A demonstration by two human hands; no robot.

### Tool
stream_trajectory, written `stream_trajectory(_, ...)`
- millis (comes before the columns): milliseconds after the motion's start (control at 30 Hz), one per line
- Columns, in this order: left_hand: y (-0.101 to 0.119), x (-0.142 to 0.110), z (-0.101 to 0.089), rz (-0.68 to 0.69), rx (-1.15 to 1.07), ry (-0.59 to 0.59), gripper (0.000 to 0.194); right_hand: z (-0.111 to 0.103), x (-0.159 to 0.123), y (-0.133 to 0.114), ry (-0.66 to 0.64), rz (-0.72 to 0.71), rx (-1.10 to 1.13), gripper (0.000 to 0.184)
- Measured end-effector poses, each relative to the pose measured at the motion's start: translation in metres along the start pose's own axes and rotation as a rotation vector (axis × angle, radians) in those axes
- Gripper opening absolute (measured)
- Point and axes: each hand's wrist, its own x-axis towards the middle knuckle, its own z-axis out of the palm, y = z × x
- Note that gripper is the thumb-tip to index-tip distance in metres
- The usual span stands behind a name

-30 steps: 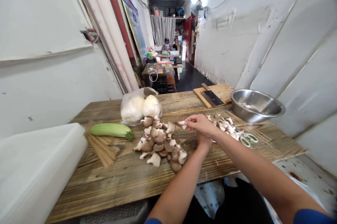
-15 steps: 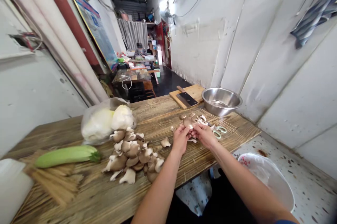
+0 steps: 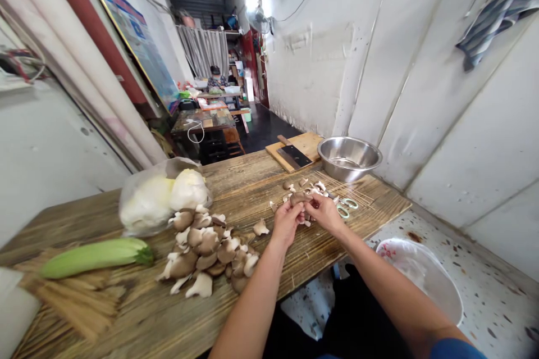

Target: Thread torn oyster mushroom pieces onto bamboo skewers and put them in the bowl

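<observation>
Between my two hands is a brown oyster mushroom [image 3: 300, 198], held just above the wooden table. My left hand [image 3: 287, 221] is closed on its left side, and my right hand [image 3: 323, 212] pinches it from the right. Torn mushroom pieces [image 3: 320, 186] lie behind and under my hands. Just right of my right hand rest scissors with pale green handles [image 3: 347, 207], their blades partly covered. A heap of whole oyster mushrooms [image 3: 208, 249] spreads to the left of my left arm, with one loose mushroom [image 3: 261, 227] between heap and hand.
Thin wooden skewers [image 3: 351, 190] lie by a steel basin [image 3: 349, 158]. A cleaver [image 3: 295, 157] rests on a cutting board [image 3: 314, 145]. Bagged pale vegetables [image 3: 166, 196] and a green squash [image 3: 96, 257] are at left. A lined bin [image 3: 421, 275] stands on the floor. Someone sits far back.
The view has shifted slightly, so the table contents appear further left. My right hand has turned over the mushroom, which now sits more tilted between my fingers.
</observation>
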Motion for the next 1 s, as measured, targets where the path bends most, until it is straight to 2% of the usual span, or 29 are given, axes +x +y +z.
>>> stream_trajectory(167, 0.001, 0.000, 0.001, -0.006, -0.004, 0.005, 0.023, 0.000, -0.002, 0.001, -0.091, 0.024, 0.052, 0.020)
stream_trajectory(333, -0.001, -0.005, 0.002, -0.018, 0.092, -0.001, 0.016, -0.011, -0.009, -0.001, -0.085, 0.033, 0.045, 0.015)
stream_trajectory(500, -0.002, -0.012, 0.008, -0.076, 0.159, -0.085, 0.015, -0.012, -0.026, 0.000, -0.024, 0.091, 0.060, 0.013)
stream_trajectory(633, -0.002, -0.014, 0.010, -0.166, 0.085, -0.139, 0.018, -0.002, -0.030, 0.009, 0.075, 0.150, 0.039, 0.019)
stream_trajectory(700, -0.002, -0.012, 0.010, -0.208, 0.020, -0.119, 0.023, -0.002, -0.027, 0.013, 0.133, 0.160, -0.009, 0.022)
stream_trajectory(767, -0.004, -0.009, 0.008, -0.161, -0.031, -0.037, 0.027, -0.008, -0.020, 0.014, 0.192, 0.153, -0.084, 0.025)
stream_trajectory(900, -0.008, -0.001, 0.005, 0.124, 0.099, 0.168, 0.029, -0.028, 0.010, 0.005, 0.215, 0.092, -0.296, 0.025)
stream_trajectory(1000, -0.010, 0.005, 0.001, 0.177, 0.173, 0.139, 0.035, -0.032, 0.041, -0.007, 0.146, 0.033, -0.451, 0.016)
